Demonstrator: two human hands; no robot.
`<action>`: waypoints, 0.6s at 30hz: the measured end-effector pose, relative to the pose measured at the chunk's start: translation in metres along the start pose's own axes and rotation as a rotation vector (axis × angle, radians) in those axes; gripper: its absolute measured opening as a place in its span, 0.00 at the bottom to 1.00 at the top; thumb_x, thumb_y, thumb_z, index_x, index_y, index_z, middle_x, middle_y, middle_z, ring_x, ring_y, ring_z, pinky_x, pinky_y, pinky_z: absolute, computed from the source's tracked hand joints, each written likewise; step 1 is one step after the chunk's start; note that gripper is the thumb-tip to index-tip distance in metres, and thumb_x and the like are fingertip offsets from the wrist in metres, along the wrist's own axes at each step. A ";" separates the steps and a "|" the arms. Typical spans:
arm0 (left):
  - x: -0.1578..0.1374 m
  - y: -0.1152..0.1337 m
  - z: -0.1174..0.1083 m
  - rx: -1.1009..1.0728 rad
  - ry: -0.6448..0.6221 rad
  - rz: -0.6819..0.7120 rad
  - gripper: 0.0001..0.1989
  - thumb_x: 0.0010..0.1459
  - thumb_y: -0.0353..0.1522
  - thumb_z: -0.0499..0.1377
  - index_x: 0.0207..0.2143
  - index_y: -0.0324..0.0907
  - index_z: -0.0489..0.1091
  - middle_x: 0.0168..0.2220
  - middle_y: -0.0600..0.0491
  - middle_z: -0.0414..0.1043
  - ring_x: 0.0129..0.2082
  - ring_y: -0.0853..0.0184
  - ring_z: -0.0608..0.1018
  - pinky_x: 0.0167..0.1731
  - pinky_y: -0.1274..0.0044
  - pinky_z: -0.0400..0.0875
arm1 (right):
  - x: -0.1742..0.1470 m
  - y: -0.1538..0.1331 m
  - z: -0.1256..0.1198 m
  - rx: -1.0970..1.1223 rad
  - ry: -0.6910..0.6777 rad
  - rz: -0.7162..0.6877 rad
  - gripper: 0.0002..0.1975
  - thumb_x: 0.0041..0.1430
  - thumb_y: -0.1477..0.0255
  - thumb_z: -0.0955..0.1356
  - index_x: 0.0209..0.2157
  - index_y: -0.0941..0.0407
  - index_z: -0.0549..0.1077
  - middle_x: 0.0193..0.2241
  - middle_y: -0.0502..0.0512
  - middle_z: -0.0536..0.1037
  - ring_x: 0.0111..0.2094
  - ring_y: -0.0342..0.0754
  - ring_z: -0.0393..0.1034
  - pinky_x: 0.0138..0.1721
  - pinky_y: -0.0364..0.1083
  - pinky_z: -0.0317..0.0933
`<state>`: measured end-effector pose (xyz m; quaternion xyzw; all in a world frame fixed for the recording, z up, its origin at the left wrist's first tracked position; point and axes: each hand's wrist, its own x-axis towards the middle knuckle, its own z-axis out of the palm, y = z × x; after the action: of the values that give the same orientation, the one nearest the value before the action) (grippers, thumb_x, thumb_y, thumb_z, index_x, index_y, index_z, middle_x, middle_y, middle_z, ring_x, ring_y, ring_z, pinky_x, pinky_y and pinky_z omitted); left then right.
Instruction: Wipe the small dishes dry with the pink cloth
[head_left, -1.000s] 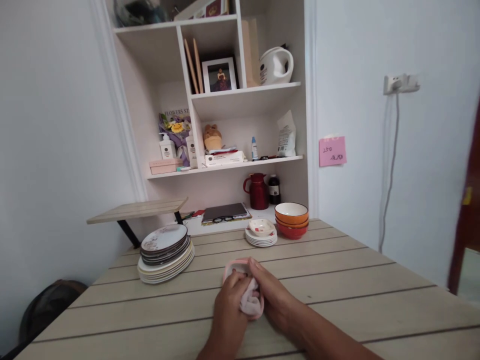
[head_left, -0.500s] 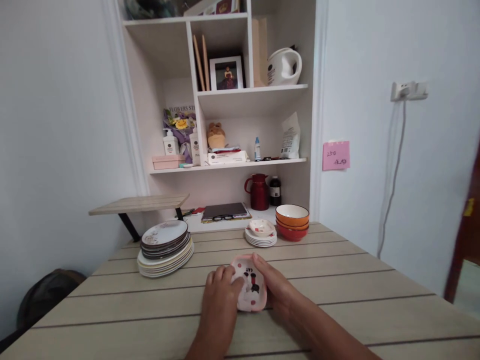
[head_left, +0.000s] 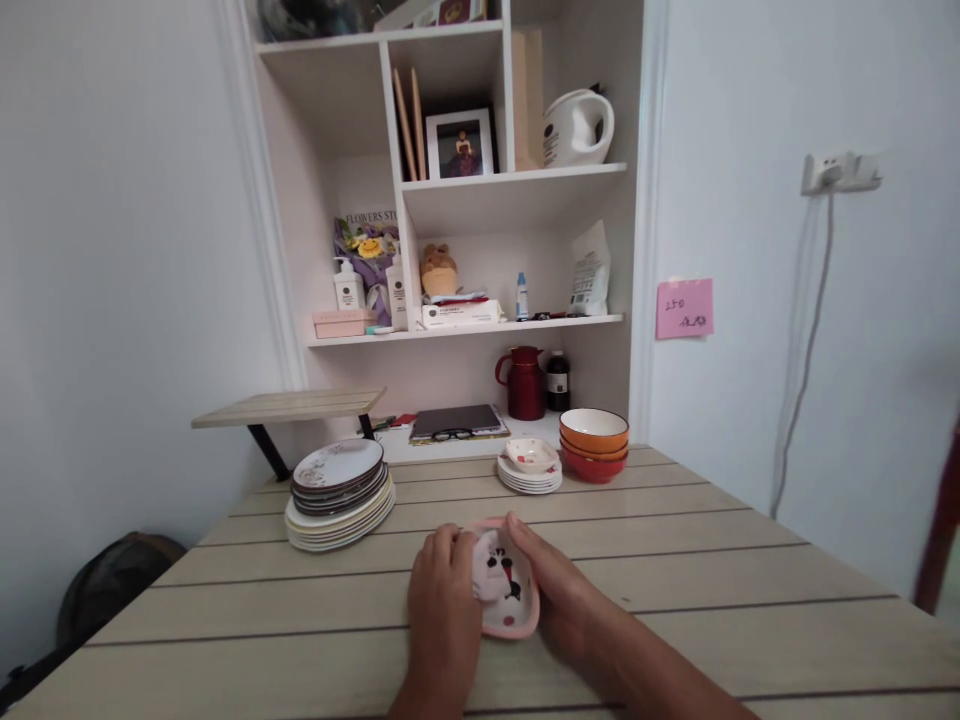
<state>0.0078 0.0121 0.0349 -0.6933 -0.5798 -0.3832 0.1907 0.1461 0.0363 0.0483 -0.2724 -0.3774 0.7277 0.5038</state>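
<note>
A small pink-rimmed dish (head_left: 517, 622) with a cat picture and dots on its white inside is tilted toward me above the table front. My right hand (head_left: 559, 592) grips it by the right side, thumb over the rim. Fingers bent, my left hand (head_left: 444, 590) presses a pale pink cloth (head_left: 490, 568) against the inside of the dish, at its left. The cloth covers part of the cat picture. My fingers hide the dish's left edge.
Stacked plates (head_left: 341, 500) stand at the left near a small raised wooden shelf (head_left: 289, 408). Farther back are a stack of small dishes (head_left: 529, 482) and several orange and red bowls (head_left: 594, 445). Behind them are a red jug (head_left: 525, 385), a dark bottle (head_left: 557, 382) and glasses (head_left: 454, 434).
The cloth has shifted up inside the dish, uncovering its lower part. The dish is tilted a little differently. The whole view has shifted slightly.
</note>
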 end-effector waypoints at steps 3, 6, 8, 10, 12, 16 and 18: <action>-0.002 0.004 0.002 0.086 -0.056 0.047 0.19 0.52 0.17 0.54 0.41 0.44 0.73 0.43 0.52 0.71 0.43 0.63 0.71 0.44 0.72 0.65 | 0.001 0.003 -0.001 -0.026 0.015 -0.002 0.23 0.51 0.51 0.70 0.39 0.55 0.75 0.33 0.55 0.80 0.37 0.54 0.74 0.40 0.50 0.65; -0.003 0.006 0.006 0.111 -0.087 0.041 0.18 0.53 0.17 0.53 0.41 0.44 0.73 0.42 0.52 0.72 0.42 0.62 0.71 0.42 0.70 0.64 | 0.001 0.005 -0.001 -0.042 0.008 -0.016 0.24 0.50 0.50 0.70 0.39 0.55 0.75 0.33 0.55 0.80 0.37 0.53 0.73 0.39 0.50 0.65; -0.004 0.007 0.010 0.059 -0.085 0.050 0.17 0.53 0.18 0.54 0.40 0.44 0.73 0.42 0.52 0.72 0.41 0.62 0.71 0.42 0.70 0.64 | 0.001 0.004 0.001 -0.050 -0.001 -0.034 0.24 0.50 0.50 0.71 0.39 0.55 0.75 0.32 0.55 0.80 0.37 0.53 0.73 0.39 0.49 0.64; -0.005 0.008 0.013 -0.020 -0.072 0.084 0.17 0.53 0.18 0.54 0.39 0.44 0.73 0.41 0.52 0.73 0.41 0.62 0.71 0.42 0.70 0.64 | -0.001 0.003 0.004 -0.052 0.006 -0.044 0.24 0.49 0.50 0.72 0.38 0.56 0.76 0.32 0.54 0.80 0.38 0.52 0.72 0.40 0.48 0.64; -0.005 0.010 0.014 -0.100 -0.063 0.128 0.16 0.51 0.19 0.56 0.39 0.44 0.74 0.41 0.52 0.73 0.41 0.62 0.71 0.42 0.70 0.64 | -0.002 0.001 0.006 -0.048 0.010 -0.043 0.23 0.49 0.51 0.72 0.37 0.56 0.76 0.33 0.54 0.80 0.38 0.52 0.72 0.40 0.47 0.64; -0.005 0.012 0.010 -0.267 -0.103 0.233 0.15 0.50 0.21 0.59 0.39 0.45 0.74 0.40 0.52 0.73 0.41 0.62 0.71 0.41 0.70 0.65 | 0.002 0.002 0.001 -0.024 0.016 0.000 0.23 0.51 0.51 0.71 0.39 0.57 0.76 0.31 0.55 0.80 0.32 0.50 0.73 0.32 0.45 0.63; -0.003 0.013 0.007 -0.338 -0.143 0.283 0.14 0.50 0.22 0.60 0.38 0.47 0.75 0.39 0.52 0.72 0.40 0.63 0.71 0.41 0.70 0.65 | 0.007 0.001 -0.006 -0.018 0.055 0.040 0.24 0.52 0.50 0.70 0.39 0.56 0.75 0.28 0.54 0.79 0.25 0.47 0.70 0.24 0.43 0.59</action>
<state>0.0219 0.0119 0.0305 -0.8150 -0.4165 -0.3944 0.0819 0.1473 0.0444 0.0439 -0.3045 -0.3644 0.7264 0.4968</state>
